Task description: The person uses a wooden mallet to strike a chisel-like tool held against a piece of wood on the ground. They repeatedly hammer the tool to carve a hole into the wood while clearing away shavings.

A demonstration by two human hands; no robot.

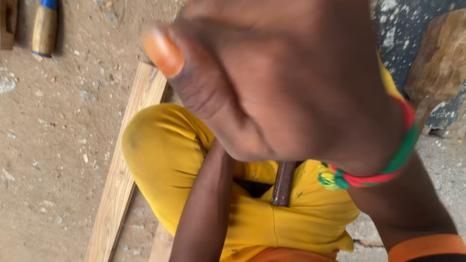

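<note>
I am seeing the right hand (286,82) filling the view, fingers curled shut on nothing visible. The left hand is hiding behind it, grip unknowable. A dark wooden piece (283,183) is resting on the yellow lap (170,160) above the plank (121,165); no working is showing yet.

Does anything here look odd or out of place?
Mainly the right hand: raised so close to the camera that it blurs and hides most of the view. A dark brown stick pokes out beneath it over the yellow trousers. Nothing looks spilled or broken.
</note>
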